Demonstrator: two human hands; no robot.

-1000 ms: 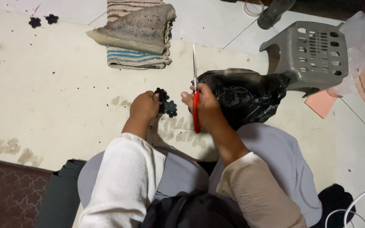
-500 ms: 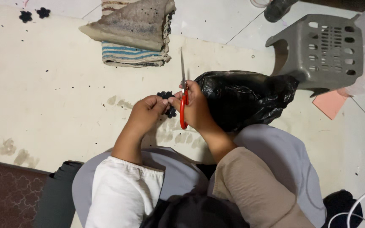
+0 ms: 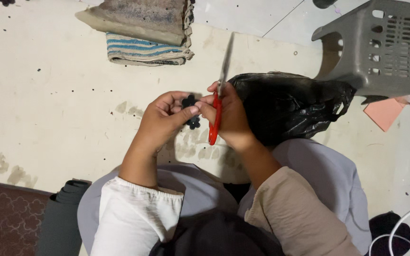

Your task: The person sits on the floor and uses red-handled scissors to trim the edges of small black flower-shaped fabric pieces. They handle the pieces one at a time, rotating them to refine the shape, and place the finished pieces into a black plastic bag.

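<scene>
Scissors (image 3: 217, 102) in rt hand (image 3: 231, 116); lt hand (image 3: 164, 118) pinches black flower piece (image 3: 190, 110).

The scissors (image 3: 218, 95) blades are motion-blurred, and the red handles sit largely hidden inside the right hand (image 3: 231, 118). The small black piece (image 3: 191, 111) is partly covered by the left hand's (image 3: 160, 121) fingers (image 3: 186, 112); its shape cannot be told. The grey stool (image 3: 380, 45) is cut off by the top and right edges.

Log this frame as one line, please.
left hand: pinching black flower-shaped pieces | right hand: holding red-handled scissors, blade up | behind: black plastic bag, grey stool
</scene>
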